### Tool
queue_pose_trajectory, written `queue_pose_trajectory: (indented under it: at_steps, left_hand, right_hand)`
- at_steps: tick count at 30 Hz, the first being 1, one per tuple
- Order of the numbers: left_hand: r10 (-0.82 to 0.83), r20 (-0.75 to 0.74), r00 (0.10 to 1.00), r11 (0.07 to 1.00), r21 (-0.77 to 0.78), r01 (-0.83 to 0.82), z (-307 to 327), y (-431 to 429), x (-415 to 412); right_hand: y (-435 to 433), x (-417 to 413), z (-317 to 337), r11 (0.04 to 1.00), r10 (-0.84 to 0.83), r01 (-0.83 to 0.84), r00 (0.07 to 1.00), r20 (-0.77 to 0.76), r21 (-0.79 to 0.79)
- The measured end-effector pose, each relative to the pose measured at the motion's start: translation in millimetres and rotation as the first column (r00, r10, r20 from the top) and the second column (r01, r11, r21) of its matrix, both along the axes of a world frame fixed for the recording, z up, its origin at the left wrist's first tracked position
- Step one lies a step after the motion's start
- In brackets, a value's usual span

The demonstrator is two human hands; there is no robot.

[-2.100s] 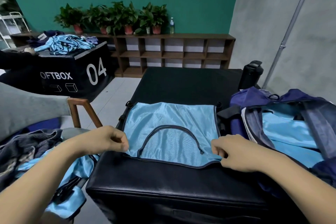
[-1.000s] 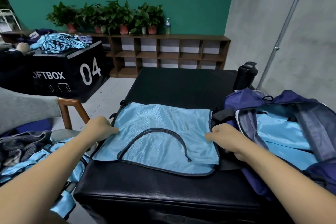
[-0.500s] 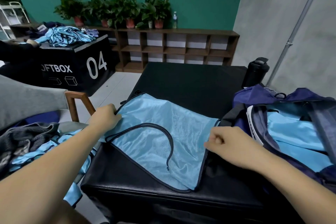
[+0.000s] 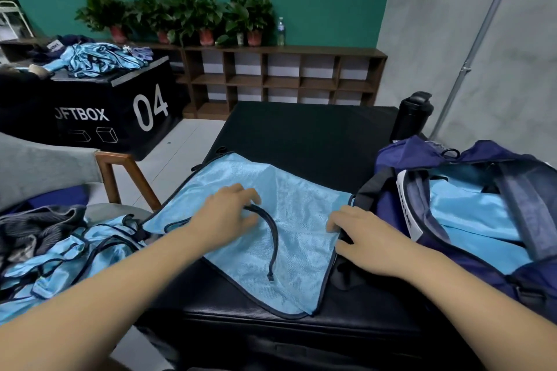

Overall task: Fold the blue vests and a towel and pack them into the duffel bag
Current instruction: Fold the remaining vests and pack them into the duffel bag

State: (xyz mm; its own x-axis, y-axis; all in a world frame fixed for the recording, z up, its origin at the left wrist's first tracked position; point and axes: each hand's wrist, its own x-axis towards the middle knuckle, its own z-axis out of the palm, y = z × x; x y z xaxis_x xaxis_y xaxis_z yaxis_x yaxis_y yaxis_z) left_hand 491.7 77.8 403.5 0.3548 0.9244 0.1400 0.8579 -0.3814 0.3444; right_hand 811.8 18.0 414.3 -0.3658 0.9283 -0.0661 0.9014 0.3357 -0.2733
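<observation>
A light blue mesh vest [image 4: 289, 238] with dark trim lies skewed on the black padded box [image 4: 301, 132], one corner hanging over the front edge. My left hand [image 4: 229, 214] rests flat on its middle, fingers spread over the dark armhole trim. At the vest's right edge, my right hand [image 4: 361, 235] presses down with straight fingers. The navy duffel bag [image 4: 422, 156] stands open at the right, with folded blue vests [image 4: 470, 220] inside it. More blue vests [image 4: 69, 259] lie in a heap at the left, beside a dark grey striped cloth [image 4: 33, 229].
A black bottle [image 4: 413, 114] stands behind the bag. A wooden chair [image 4: 120, 178] with a grey cushion sits at the left. Further back are a black box marked 04 [image 4: 120, 108] with blue vests on it, and a low wooden shelf [image 4: 280, 75] with potted plants.
The vest has been turned from square to skewed on the box. My left hand let go of its left edge and moved onto its middle; my right hand opened and lies flat at its right edge.
</observation>
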Motion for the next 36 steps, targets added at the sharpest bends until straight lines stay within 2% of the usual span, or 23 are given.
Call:
queue_pose_trajectory:
  at_steps: [3, 6, 10, 14, 17, 20, 23, 26, 28, 33, 36]
  left_hand:
    - [-0.224, 0.038, 0.974, 0.971, -0.071, 0.226, -5.2, -28.0, 28.1]
    - [-0.338, 0.051, 0.94, 0.935, -0.092, 0.341, -15.5, -45.8, 45.5]
    - [-0.357, -0.018, 0.934, 0.933, -0.066, 0.355, -23.3, -52.2, 52.5]
    - [-0.356, -0.03, 0.934, 0.93, -0.105, 0.351, -15.0, -51.7, 51.2]
    - [-0.358, -0.012, 0.934, 0.925, -0.142, 0.353, -8.8, -53.4, 47.1]
    - [-0.363, -0.014, 0.932, 0.923, -0.139, 0.358, -5.1, -56.8, 45.7]
    - [-0.361, -0.059, 0.931, 0.932, -0.051, 0.358, -7.2, -63.4, 50.8]
    - [-0.378, -0.029, 0.925, 0.926, -0.005, 0.378, -6.2, -78.1, 61.9]
    - [-0.391, -0.037, 0.92, 0.92, -0.017, 0.391, -4.7, -91.9, 70.3]
    - [-0.416, -0.206, 0.886, 0.909, -0.11, 0.402, -9.6, -112.3, 76.1]
    - [-0.48, -0.163, 0.862, 0.873, -0.183, 0.452, -6.5, -106.2, 69.8]
  right_hand:
    - [-0.7, -4.0, -0.5, 0.999, -0.019, 0.019, 1.0, -0.003, 0.027]
    - [-3.5, -5.5, 0.1, 0.998, -0.041, 0.042, 0.999, -0.024, 0.042]
    - [-5.2, -0.4, -1.3, 0.996, -0.067, 0.063, 0.995, 0.072, 0.058]
    - [-6.3, 9.8, -1.1, 0.996, -0.082, 0.076, 0.989, 0.124, 0.054]
    - [-9.2, 17.0, 1.9, 0.998, -0.064, 0.056, 0.972, 0.228, 0.042]
    - [-13.1, 19.1, 5.3, 0.993, -0.055, 0.015, 0.937, 0.344, 0.117]
    - [-16.4, 13.1, 5.6, 0.989, 0.016, -0.052, 0.968, 0.251, 0.141]
    - [-17.9, 7.9, 3.8, 0.998, 0.05, -0.052, 0.992, 0.112, 0.019]
    - [-17.6, 10.7, 0.9, 0.999, 0.029, -0.028, 0.999, 0.038, -0.019]
    - [-20.7, 19.0, 5.1, 0.998, -0.017, 0.016, 1.0, -0.01, -0.063]
    - [-26.7, 17.0, 5.1, 0.996, -0.005, 0.0, 0.999, -0.045, -0.093]
